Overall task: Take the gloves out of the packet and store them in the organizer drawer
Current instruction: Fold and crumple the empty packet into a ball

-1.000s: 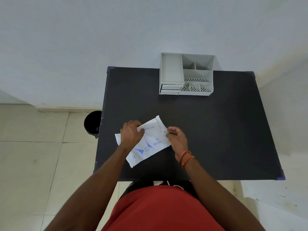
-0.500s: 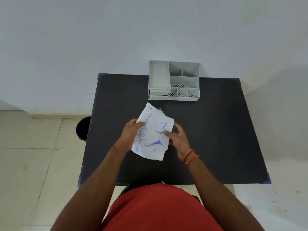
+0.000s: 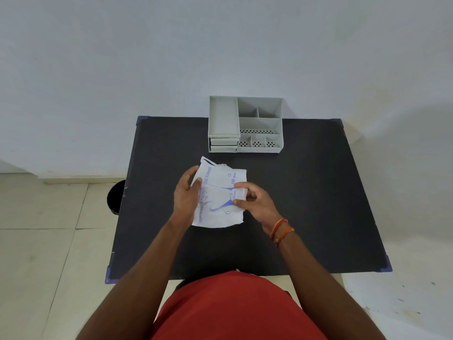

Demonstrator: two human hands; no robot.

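Packet: the glove packet (image 3: 219,200) is what I see first, a white sachet with blue print, held between both hands above the dark surface (image 3: 306,204), nearer me than the organizer.
Left hand: my left hand (image 3: 186,196) wraps the packet's left edge; its fingers (image 3: 198,180) curl over the front of the paper, pinching that side.
Right hand: my right hand (image 3: 255,202) takes the right edge; its fingers (image 3: 239,185) pinch the paper, the thumb lower on the same edge.
Packet mouth: just beyond the fingertips the top edge looks ragged and partly open, with a second white layer showing behind it. I cannot tell whether that is a glove or only torn paper.
Gloves: none is clearly out of the packet yet.
Organizer: past the fingers, well apart from the packet, the grey organizer (image 3: 259,123) stands at the far edge of the surface against the wall.
Drawers: the small drawers (image 3: 224,142) sit under its left tray, and I judge them closed.
Progress: early, by my reading. The packet is in hand and perhaps opened.
Left to do: pulling the gloves out, opening a drawer, putting them in and closing it.
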